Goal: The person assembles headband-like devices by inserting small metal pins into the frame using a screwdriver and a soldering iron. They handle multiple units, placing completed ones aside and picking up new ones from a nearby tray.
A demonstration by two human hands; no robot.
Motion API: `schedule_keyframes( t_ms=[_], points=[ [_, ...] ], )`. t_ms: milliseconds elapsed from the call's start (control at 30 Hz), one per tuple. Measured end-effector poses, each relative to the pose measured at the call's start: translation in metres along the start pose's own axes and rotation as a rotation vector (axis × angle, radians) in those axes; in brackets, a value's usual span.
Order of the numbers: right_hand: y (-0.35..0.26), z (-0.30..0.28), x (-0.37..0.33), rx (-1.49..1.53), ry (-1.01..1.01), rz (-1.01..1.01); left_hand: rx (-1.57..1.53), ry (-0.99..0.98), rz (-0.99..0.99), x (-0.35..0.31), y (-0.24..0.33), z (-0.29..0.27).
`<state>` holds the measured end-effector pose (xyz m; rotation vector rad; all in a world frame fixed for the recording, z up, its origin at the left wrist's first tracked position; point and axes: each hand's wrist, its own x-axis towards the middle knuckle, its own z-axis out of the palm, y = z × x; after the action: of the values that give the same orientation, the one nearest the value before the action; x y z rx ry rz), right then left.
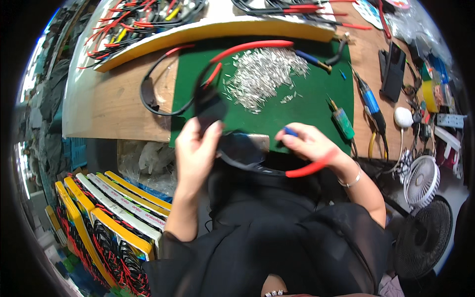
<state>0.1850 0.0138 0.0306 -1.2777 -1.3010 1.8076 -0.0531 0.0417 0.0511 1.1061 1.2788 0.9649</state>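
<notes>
A black cable (201, 79) with red sleeved ends is gripped by my left hand (195, 151), its fingers closed around a flat black part. One red end (252, 45) arcs up over the green mat; the other (312, 166) crosses below my right wrist. Motion blurs the black middle. My right hand (309, 143) pinches a small blue piece (291, 131) between thumb and fingers; its kind is unclear. Beyond both hands, a pile of small silvery metal pieces (267, 74) lies on the green mat (316, 109). A similar black cable loop (143, 94) rests left of the pile.
Black and red cables (143, 24) lie behind a yellow-edged board (222, 30). To the right are a green-handled tool (342, 123), a blue-handled tool (369, 99), a black holder (392, 72) and a white fan (421, 182). Yellow-edged boxes of cables (106, 222) stand lower left.
</notes>
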Motion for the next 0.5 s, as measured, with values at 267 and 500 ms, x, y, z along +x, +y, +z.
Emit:
schedule_keyframes(
  t_ms=[267,500],
  points=[
    [0.019,-0.013,-0.003,-0.238,0.29,-0.062,0.015,-0.228,-0.125,-0.011,0.039,-0.082],
    [0.021,-0.013,-0.002,-0.234,0.383,-0.074,0.61,0.37,0.036,0.042,0.008,-0.152]
  ],
)
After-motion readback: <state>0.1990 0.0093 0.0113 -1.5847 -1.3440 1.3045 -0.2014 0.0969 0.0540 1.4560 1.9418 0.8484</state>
